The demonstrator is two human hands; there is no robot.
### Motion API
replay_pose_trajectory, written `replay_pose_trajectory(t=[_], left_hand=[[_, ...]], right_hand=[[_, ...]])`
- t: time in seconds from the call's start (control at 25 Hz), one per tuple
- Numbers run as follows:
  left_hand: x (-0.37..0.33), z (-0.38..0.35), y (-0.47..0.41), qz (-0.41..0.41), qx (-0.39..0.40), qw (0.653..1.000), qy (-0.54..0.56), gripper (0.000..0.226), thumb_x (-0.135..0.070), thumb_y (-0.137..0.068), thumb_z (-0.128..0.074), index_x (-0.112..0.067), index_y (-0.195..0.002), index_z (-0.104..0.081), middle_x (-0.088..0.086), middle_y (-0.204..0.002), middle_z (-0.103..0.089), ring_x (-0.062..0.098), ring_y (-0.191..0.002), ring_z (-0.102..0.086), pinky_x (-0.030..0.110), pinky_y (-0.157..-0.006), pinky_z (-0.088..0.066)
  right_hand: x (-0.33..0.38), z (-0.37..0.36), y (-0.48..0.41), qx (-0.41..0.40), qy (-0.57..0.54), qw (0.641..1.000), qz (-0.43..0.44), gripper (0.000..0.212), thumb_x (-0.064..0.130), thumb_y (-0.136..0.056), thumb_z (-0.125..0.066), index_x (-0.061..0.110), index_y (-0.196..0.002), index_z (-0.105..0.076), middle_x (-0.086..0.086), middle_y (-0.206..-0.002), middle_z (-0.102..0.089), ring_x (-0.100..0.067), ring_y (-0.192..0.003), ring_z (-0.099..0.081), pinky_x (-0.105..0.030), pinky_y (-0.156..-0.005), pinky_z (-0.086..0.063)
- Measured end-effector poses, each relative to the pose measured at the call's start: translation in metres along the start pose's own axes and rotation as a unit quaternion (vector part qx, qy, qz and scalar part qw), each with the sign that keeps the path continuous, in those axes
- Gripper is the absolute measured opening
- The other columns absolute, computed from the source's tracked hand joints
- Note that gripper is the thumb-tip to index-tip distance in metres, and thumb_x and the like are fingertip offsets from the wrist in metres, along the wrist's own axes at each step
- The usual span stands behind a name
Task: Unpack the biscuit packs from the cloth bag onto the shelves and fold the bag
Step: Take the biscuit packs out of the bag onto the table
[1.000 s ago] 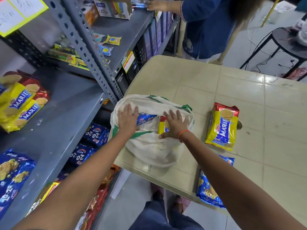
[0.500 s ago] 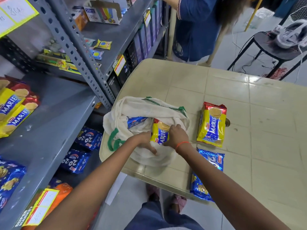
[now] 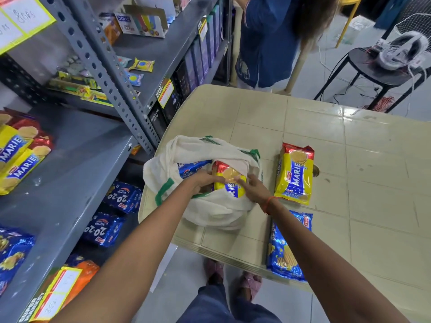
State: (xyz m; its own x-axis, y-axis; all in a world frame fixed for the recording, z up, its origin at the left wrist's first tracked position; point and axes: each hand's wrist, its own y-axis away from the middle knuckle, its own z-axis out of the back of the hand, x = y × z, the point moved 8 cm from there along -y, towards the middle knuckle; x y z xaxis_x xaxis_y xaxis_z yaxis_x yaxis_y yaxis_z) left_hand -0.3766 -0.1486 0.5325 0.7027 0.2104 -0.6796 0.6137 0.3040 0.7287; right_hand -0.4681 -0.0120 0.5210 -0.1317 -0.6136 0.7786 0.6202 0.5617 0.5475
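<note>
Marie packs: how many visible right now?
4. One in the cloth bag, gripped by both hands; one flat on the table right of the bag; two stacked on the grey shelf at far left. More may be hidden inside the bag.

**A:** What furnishes the left side of the room?

**B:** A grey steel rack [image 3: 109,66] of slotted angle posts, its shelves carrying yellow price labels [image 3: 21,19].

**A:** And the centre?

**B:** A beige table [image 3: 326,141], its top moulded in a tile pattern, standing on a pale grey floor [image 3: 186,283].

**A:** Beyond it?

**B:** A round black stool [image 3: 373,73] bearing a white device, with cables trailing to the floor beneath.
</note>
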Motion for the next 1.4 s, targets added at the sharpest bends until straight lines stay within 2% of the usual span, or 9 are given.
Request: replay_pose_trajectory(t=[0.12,0.32,0.48,0.68,0.8,0.96,1.12,1.24,1.4], left_hand=[[-0.003,0.006,0.008,0.012,0.026,0.999,-0.016,0.052,-0.012,-0.068,-0.083,-0.007,-0.113,-0.059,0.012,-0.109,-0.069,0.026,-0.094,-0.067,0.036,-0.086,-0.056],[-0.007,0.022,0.027,-0.056,0.048,0.996,-0.052,0.065,0.003,-0.065,-0.081,-0.006,-0.120,-0.049,0.005,-0.104,-0.058,0.018,-0.095,-0.059,0.029,-0.074,-0.054],[-0.018,0.035,0.033,-0.135,0.032,0.990,0.027,0.063,0.014,-0.068,-0.073,-0.007,-0.122,-0.048,0.011,-0.117,-0.061,0.026,-0.110,-0.059,0.040,-0.094,-0.051],[-0.072,0.043,0.032,-0.228,-0.021,0.964,0.135,0.049,0.007,-0.079,-0.067,-0.012,-0.120,-0.049,0.002,-0.109,-0.062,0.010,-0.084,-0.067,0.026,-0.062,-0.058],[-0.108,0.030,0.032,-0.249,-0.073,0.957,0.127,0.038,-0.014,-0.085,-0.067,-0.016,-0.121,-0.054,-0.003,-0.100,-0.065,0.000,-0.068,-0.068,0.018,-0.052,-0.053],[-0.133,-0.029,0.011,-0.200,-0.102,0.967,0.120,0.027,-0.036,-0.089,-0.060,-0.020,-0.111,-0.061,0.007,-0.100,-0.072,0.017,-0.076,-0.070,0.029,-0.067,-0.059],[-0.138,-0.137,-0.010,-0.207,-0.048,0.975,0.069,0.008,-0.017,-0.085,-0.062,-0.020,-0.093,-0.061,0.009,-0.098,-0.068,0.024,-0.084,-0.065,0.036,-0.077,-0.054],[-0.128,-0.229,-0.014,-0.223,-0.011,0.974,0.044,0.046,0.000,-0.082,-0.057,-0.009,-0.126,-0.050,0.011,-0.115,-0.061,0.022,-0.095,-0.062,0.036,-0.085,-0.052],[-0.115,-0.326,-0.039,-0.165,0.058,0.984,-0.020,0.060,0.003,-0.090,-0.046,-0.014,-0.145,-0.030,0.005,-0.135,-0.050,0.024,-0.115,-0.055,0.029,-0.087,-0.053]], right_hand=[[0.012,0.023,-0.011,-0.091,-0.056,0.994,-0.017,0.030,0.046,-0.088,-0.055,0.019,-0.077,-0.053,-0.004,-0.082,-0.058,-0.024,-0.087,-0.055,-0.040,-0.084,-0.048],[0.024,0.049,-0.035,-0.142,-0.011,0.989,-0.028,0.024,0.031,-0.088,-0.058,0.011,-0.075,-0.057,-0.017,-0.085,-0.058,-0.031,-0.085,-0.057,-0.048,-0.085,-0.051],[0.053,0.042,0.000,-0.205,0.157,0.964,0.064,0.029,0.026,-0.093,-0.053,0.004,-0.109,-0.063,-0.023,-0.111,-0.063,-0.036,-0.103,-0.060,-0.036,-0.087,-0.045],[0.088,0.019,0.038,-0.159,-0.108,0.962,0.193,0.033,0.029,-0.100,-0.037,0.010,-0.109,-0.062,-0.007,-0.108,-0.069,-0.014,-0.098,-0.064,-0.024,-0.083,-0.049],[0.097,0.038,0.035,-0.140,-0.166,0.955,0.204,0.036,0.027,-0.093,-0.054,0.011,-0.124,-0.047,-0.005,-0.123,-0.061,-0.015,-0.112,-0.060,-0.026,-0.090,-0.053],[0.083,0.093,0.034,-0.184,-0.203,0.947,0.171,0.042,0.020,-0.089,-0.062,0.008,-0.125,-0.045,-0.008,-0.120,-0.060,-0.014,-0.105,-0.062,-0.025,-0.088,-0.056],[0.017,0.180,0.042,-0.263,-0.160,0.943,0.128,0.028,0.026,-0.088,-0.059,0.009,-0.111,-0.060,-0.010,-0.108,-0.069,-0.012,-0.092,-0.069,-0.037,-0.090,-0.056],[-0.040,0.240,0.049,-0.321,-0.128,0.936,0.062,0.041,0.035,-0.078,-0.054,0.006,-0.107,-0.063,-0.019,-0.109,-0.069,-0.035,-0.099,-0.066,-0.051,-0.089,-0.052],[-0.106,0.303,0.051,-0.328,-0.109,0.938,-0.017,0.036,0.021,-0.088,-0.057,-0.001,-0.116,-0.058,-0.023,-0.119,-0.063,-0.036,-0.106,-0.062,-0.041,-0.090,-0.050]])
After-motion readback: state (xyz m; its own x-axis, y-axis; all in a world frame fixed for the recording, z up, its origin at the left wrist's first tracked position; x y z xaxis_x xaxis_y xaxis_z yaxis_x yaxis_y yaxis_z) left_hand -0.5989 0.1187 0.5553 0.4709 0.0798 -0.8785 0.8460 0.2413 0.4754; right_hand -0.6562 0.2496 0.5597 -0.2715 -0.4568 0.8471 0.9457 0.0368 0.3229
